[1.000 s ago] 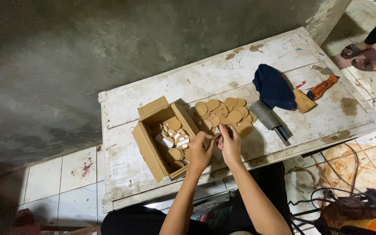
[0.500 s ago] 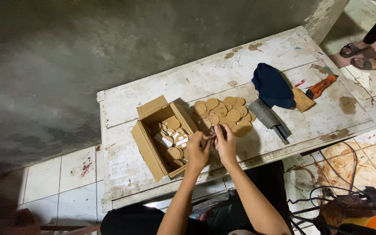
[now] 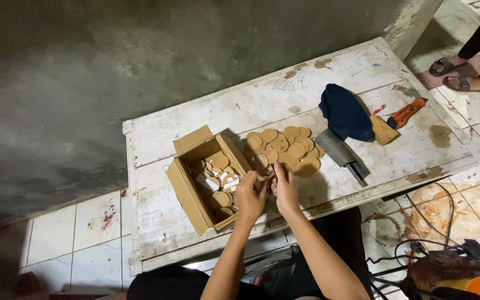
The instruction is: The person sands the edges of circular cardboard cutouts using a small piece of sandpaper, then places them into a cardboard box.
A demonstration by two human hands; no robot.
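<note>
Grip of both hands, left hand (image 3: pixel 249 194) and right hand (image 3: pixel 284 186), closes together on one small piece, barely visible, at frame centre; they have drawn slightly nearer the cardboard box (image 3: pixel 206 178), beside the wooden discs (image 3: pixel 284 147) on the surface (image 3: pixel 223 114).

Only one view is showing the scene. The camera is sitting on the person's head and is looking steeply down, almost from straight above, past both forearms. It is facing forward toward a grey wall (image 3: pixel 140 72), which is filling the upper left part. The white bench (image 3: pixel 406 150) is lying tilted across the middle and is fitting almost whole in the frame, so the camera is standing fairly far above it, not close. The two hands, the left hand (image 3: pixel 249 195) and the right hand (image 3: pixel 285 190), are appearing just below the centre. At the edges the tiled floor (image 3: pixel 79 233) is showing, and at the top right another person's sandalled feet (image 3: pixel 456 75) are coming in.
</note>
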